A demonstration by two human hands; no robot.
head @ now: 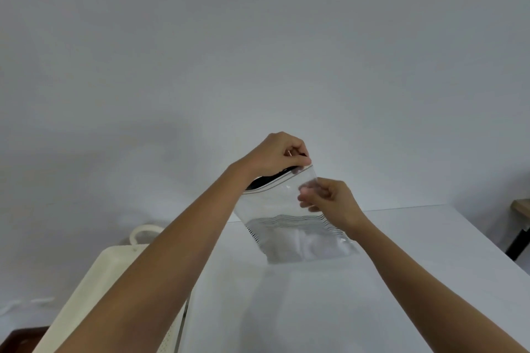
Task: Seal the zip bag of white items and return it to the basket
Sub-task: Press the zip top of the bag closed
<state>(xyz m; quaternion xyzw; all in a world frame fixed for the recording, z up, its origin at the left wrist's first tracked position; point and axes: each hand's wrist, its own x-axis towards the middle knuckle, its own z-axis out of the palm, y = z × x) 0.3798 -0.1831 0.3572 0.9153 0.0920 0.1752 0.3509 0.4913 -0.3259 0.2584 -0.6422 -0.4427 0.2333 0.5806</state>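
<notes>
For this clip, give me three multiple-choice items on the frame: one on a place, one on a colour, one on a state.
1. Where is the basket relative to the zip bag?
A. lower left
B. upper right
C. directly behind

2. What colour is the basket?
A. red
B. cream
C. black

3. How is the bag held?
A. lying flat, untouched
B. by one hand only
C. lifted, with both hands on it

Answers:
1. A, it sits under the left forearm.
2. B, its rim and handle are pale cream.
3. C, the left hand pinches the zip edge and the right hand grips the side.

Left forearm hides most of the basket (94,281), seemingly cream.
</notes>
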